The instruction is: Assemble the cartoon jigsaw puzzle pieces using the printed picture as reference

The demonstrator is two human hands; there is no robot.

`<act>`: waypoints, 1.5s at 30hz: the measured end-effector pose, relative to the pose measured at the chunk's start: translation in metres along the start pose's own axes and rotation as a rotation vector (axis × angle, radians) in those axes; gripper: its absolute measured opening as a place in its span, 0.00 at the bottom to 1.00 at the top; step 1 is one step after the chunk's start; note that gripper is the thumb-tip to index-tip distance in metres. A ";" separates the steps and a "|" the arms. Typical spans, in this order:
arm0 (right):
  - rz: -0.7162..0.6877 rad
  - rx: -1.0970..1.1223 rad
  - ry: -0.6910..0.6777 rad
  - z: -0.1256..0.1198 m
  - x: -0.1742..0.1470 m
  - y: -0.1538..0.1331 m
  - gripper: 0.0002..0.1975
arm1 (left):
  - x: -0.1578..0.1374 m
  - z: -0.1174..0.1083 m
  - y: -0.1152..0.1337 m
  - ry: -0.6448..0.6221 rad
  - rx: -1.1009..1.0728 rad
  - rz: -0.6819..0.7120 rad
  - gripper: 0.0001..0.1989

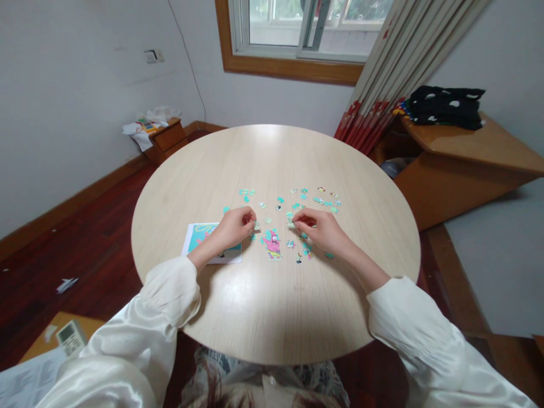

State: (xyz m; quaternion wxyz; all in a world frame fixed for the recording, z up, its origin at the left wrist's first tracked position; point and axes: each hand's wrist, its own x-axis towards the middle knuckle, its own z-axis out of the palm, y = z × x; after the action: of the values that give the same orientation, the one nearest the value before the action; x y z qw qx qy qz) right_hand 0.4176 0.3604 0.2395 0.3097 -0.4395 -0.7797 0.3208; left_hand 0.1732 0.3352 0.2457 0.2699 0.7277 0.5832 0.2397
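Observation:
My left hand (236, 228) is closed in a pinch on a small pale green jigsaw puzzle piece (257, 226), at the left of a partly joined puzzle. That joined section (272, 243) shows a pink starfish figure with teal around it. To its right, my right hand (317, 225) pinches another pale green puzzle piece (290, 225) between thumb and fingers. Loose teal and white puzzle pieces (325, 202) lie scattered beyond and beside both hands. Beneath my left forearm is a reference picture card (195, 238), partly hidden by the arm.
The round wooden table (272, 317) fills the middle of the view. A wooden cabinet (476, 164) with dark folded cloth (446, 106) stands at the right, beside a long curtain (382, 73). Far left is a small drawer unit (168, 137); a remote control (71, 338) lies at lower left.

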 end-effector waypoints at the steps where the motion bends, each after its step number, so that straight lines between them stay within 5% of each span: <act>1: 0.002 -0.001 -0.005 0.000 -0.004 -0.003 0.05 | -0.002 -0.002 0.001 -0.012 -0.045 -0.005 0.05; 12: -0.032 -0.074 -0.035 0.017 -0.042 -0.022 0.08 | -0.034 0.010 0.003 -0.271 -0.177 -0.056 0.06; 35: 0.064 -0.050 -0.098 0.029 -0.051 -0.029 0.08 | -0.037 0.019 0.011 -0.248 -0.032 -0.117 0.10; 45: 0.011 -0.032 -0.127 0.045 -0.053 -0.033 0.09 | -0.041 0.003 0.014 -0.212 0.269 -0.098 0.09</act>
State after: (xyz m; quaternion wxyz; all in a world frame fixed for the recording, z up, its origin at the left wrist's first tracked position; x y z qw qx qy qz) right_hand 0.3899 0.2897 0.2271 0.2507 -0.4272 -0.8005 0.3373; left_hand 0.1773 0.2926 0.2512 0.2416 0.7490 0.6132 0.0681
